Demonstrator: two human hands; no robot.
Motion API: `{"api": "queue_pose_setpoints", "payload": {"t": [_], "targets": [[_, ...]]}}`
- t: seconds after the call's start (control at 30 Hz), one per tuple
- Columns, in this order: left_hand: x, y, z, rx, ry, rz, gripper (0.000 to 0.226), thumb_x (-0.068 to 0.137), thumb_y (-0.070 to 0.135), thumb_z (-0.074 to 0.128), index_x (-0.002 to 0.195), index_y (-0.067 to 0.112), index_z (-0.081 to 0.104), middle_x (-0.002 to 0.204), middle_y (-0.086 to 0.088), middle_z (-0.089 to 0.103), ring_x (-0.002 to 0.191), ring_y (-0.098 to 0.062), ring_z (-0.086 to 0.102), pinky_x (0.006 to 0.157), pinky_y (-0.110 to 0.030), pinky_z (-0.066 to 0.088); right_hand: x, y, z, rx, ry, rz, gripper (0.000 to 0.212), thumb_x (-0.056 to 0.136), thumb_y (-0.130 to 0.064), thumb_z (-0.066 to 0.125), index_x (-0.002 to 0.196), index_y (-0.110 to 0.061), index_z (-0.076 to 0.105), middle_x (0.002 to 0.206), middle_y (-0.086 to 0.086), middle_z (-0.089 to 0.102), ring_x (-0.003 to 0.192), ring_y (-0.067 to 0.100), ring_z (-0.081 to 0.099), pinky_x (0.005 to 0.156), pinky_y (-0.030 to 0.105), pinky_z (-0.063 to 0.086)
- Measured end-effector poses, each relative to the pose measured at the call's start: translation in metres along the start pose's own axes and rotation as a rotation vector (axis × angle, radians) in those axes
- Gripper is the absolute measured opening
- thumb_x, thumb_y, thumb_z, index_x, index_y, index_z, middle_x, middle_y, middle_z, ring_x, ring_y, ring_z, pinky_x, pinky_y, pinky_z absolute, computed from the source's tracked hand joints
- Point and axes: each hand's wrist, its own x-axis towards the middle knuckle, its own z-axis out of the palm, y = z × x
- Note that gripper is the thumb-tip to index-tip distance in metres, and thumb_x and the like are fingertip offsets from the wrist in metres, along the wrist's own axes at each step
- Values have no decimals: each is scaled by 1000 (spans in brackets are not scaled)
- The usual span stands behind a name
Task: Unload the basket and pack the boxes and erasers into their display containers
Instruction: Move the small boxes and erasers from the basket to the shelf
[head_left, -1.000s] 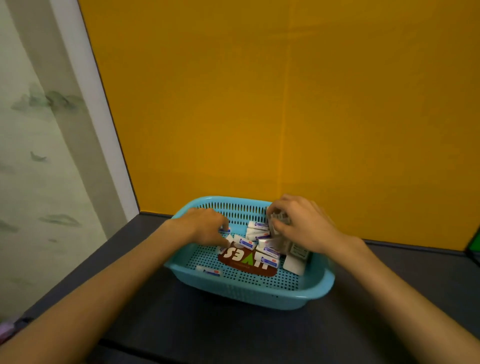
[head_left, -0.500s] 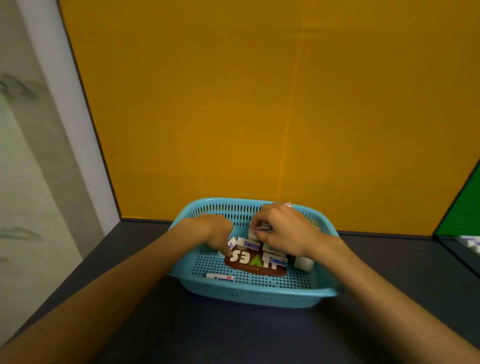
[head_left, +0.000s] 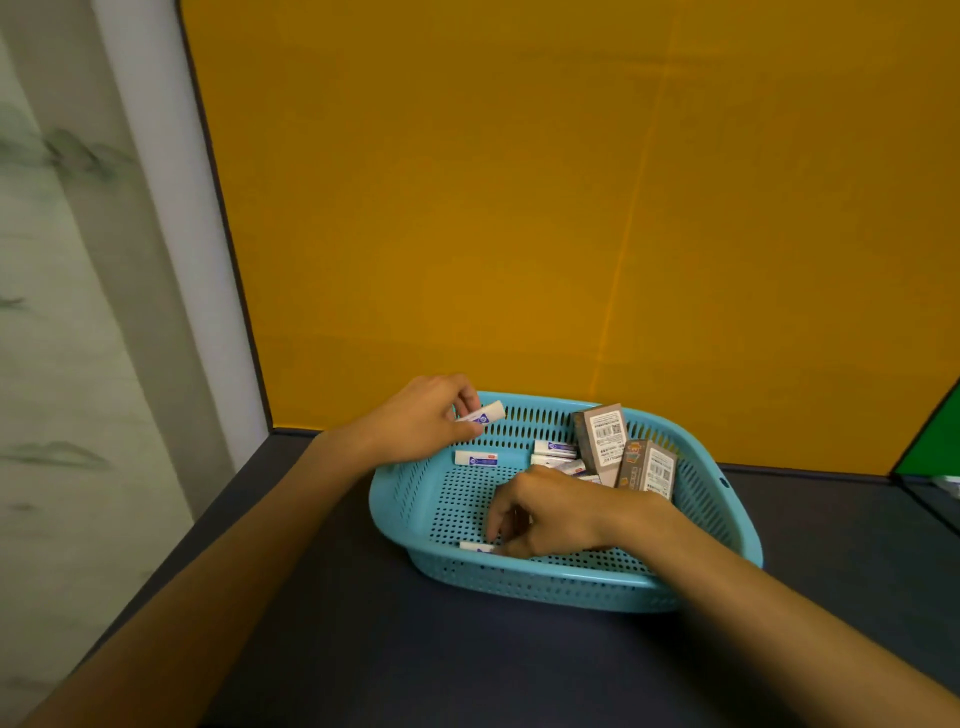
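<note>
A light blue perforated basket (head_left: 722, 525) sits on the dark table. My left hand (head_left: 415, 421) is raised over the basket's far left rim and pinches a white eraser (head_left: 484, 414) with a blue label. My right hand (head_left: 550, 514) reaches down to the basket's near floor, its fingertips closing on another white eraser (head_left: 475, 546). A third eraser (head_left: 476, 458) lies loose on the floor near the left side, and several more erasers (head_left: 555, 450) are piled at the back. Two grey-brown boxes (head_left: 602, 436) lean upright against the far right wall.
An orange wall panel (head_left: 519, 208) rises right behind the basket. A green panel (head_left: 935, 447) borders the right. The dark table (head_left: 415, 649) extends toward me in front of the basket; its left edge drops to a pale marbled floor (head_left: 62, 364).
The view has shifted left. My left hand lifted out of the basket holding an eraser. My right hand moved from the pile at the back to the near floor. The brown printed box is no longer seen.
</note>
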Motion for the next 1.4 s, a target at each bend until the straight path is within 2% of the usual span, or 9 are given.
{"api": "queue_pose_setpoints", "payload": {"t": [0.1, 0.2, 0.47, 0.57, 0.77, 0.93, 1.07, 1.23, 1.4], "targets": [[-10, -7, -1, -65, 12, 2, 21, 92, 29, 70, 108, 19, 61, 98, 12, 62, 83, -9, 62, 69, -25, 52, 7, -1, 4, -22, -13, -7, 18, 85, -23, 77, 104, -21, 75, 96, -4, 73, 81, 5, 65, 73, 18, 51], [-18, -14, -1, -108, 14, 15, 21, 91, 29, 71, 107, 20, 61, 99, 12, 63, 82, -6, 62, 68, -20, 50, 9, -1, 5, -3, 13, 4, 17, 84, -23, 79, 100, -19, 76, 92, -5, 74, 78, 3, 66, 72, 17, 51], [-20, -15, -7, -177, 16, 22, 22, 90, 27, 72, 109, 20, 64, 96, 10, 65, 83, -9, 64, 76, -31, 55, -7, 8, -20, -9, 198, 115, 17, 86, -31, 77, 99, -21, 78, 95, -9, 74, 83, 3, 65, 77, 25, 54], [-17, 1, -7, -197, 7, 63, 24, 91, 28, 72, 112, 23, 65, 95, 11, 64, 84, -12, 64, 78, -37, 55, -34, 10, -32, 25, 308, 155, 16, 86, -35, 76, 99, -24, 78, 94, -15, 73, 83, -2, 64, 71, 17, 52], [-7, 65, 7, -224, -7, 188, 20, 91, 29, 71, 111, 28, 67, 94, 14, 63, 86, -16, 63, 70, -33, 49, -118, 23, -53, 62, 541, 254, 18, 86, -28, 78, 103, -27, 76, 97, -16, 69, 87, -1, 63, 70, 17, 51], [-2, 130, 44, -222, -48, 286, 18, 90, 31, 71, 108, 34, 66, 97, 14, 59, 86, -4, 57, 69, -21, 42, -203, 41, -50, 71, 685, 336, 17, 87, -25, 76, 103, -29, 76, 98, -14, 68, 88, 3, 63, 73, 22, 53], [0, 188, 84, -187, -49, 366, 17, 88, 34, 73, 104, 36, 67, 97, 15, 55, 86, -2, 55, 72, -19, 40, -277, 58, -31, 116, 726, 385, 19, 87, -26, 75, 106, -24, 77, 97, -10, 67, 86, 4, 65, 75, 26, 55], [-5, 267, 144, -188, -77, 447, 15, 88, 32, 73, 101, 35, 67, 94, 13, 56, 80, -2, 55, 73, -23, 45, -376, 84, -4, 177, 765, 442, 17, 87, -29, 75, 104, -29, 76, 94, -13, 68, 89, 3, 64, 73, 21, 51], [-27, 347, 213, -127, -40, 446, 17, 93, 35, 65, 110, 34, 62, 101, 16, 53, 88, -1, 52, 78, -27, 45, -483, 108, 16, 295, 829, 501, 17, 87, -30, 75, 103, -34, 76, 96, -17, 69, 93, 4, 67, 81, 29, 55]]}}
